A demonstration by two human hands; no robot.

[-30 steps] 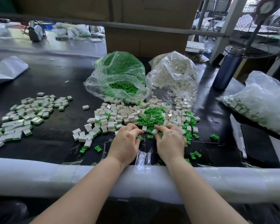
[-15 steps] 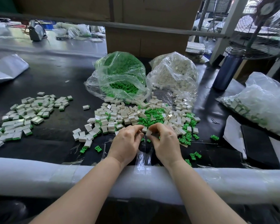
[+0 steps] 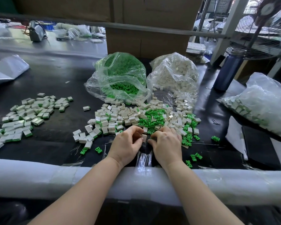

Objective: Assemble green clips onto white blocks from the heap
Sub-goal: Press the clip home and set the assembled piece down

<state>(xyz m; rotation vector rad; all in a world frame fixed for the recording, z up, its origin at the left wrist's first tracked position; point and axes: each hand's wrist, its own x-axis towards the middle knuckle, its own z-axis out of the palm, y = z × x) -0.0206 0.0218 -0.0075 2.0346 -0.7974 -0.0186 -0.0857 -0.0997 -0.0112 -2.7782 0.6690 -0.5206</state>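
Observation:
A mixed heap (image 3: 146,117) of white blocks and green clips lies on the black table in front of me. My left hand (image 3: 128,143) pinches a white block (image 3: 143,137) at the heap's near edge. My right hand (image 3: 167,143) sits just right of it, its fingers curled round a green clip (image 3: 150,140) that barely shows at the fingertips. Block and clip are close together between the two hands. A pile of blocks with green clips fitted (image 3: 24,117) lies at the left.
An open bag of green clips (image 3: 120,78) and a bag of white blocks (image 3: 177,77) stand behind the heap. A blue bottle (image 3: 225,69) and another filled bag (image 3: 263,104) are at the right. Loose clips (image 3: 195,157) dot the near table. A white padded rail (image 3: 55,177) runs along the front edge.
Both hands drew back a little from the heap toward me. The left hand now holds a white block up between the hands, and the right hand has brought a clip beside it.

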